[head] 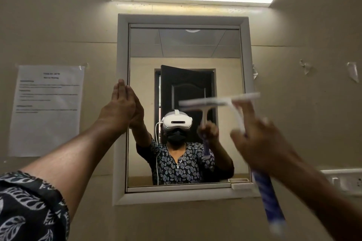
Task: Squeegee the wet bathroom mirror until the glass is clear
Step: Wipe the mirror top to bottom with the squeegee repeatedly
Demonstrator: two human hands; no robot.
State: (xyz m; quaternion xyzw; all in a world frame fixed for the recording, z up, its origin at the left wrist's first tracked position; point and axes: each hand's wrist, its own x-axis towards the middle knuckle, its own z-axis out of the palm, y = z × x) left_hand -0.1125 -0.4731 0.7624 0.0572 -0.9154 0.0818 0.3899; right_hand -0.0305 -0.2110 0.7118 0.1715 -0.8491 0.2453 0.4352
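Head view: left hand (121,107), fingers straight, lies flat against the mirror (184,49) at its left edge; right hand (260,143), blurred, grips the squeegee (267,195) near the right edge.

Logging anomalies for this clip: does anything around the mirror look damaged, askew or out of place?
Only torn tape scraps cling to the wall right of the mirror, holding nothing. The squeegee is motion-blurred; whether it touches the mirror is unclear.

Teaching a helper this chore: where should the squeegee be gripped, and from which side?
Grip the squeegee by its long blue handle, coming from the room side, away from the mirror. The crosswise blade must face the glass freely; the right hand holds it so.
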